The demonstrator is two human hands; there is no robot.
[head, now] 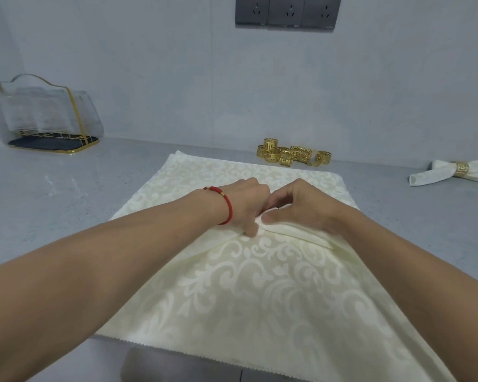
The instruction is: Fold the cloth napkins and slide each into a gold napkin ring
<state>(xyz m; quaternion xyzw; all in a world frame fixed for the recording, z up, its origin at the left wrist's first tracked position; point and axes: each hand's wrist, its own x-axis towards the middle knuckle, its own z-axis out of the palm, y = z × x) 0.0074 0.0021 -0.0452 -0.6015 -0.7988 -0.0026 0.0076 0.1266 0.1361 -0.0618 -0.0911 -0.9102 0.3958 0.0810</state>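
a cream patterned napkin (260, 285) lies spread over the grey desk (53, 194), its near edge hanging past the desk's front. at its middle both hands meet: the left hand (246, 205), with a red bracelet (224, 205) on its wrist, and the right hand (301, 208) each pinch a gathered fold of the cloth, fingers curled. beyond, a heap of gold napkin rings (293, 155) sits by the wall. far right lies a finished napkin (450, 173) in its ring; far left, a glass holder (47, 117).
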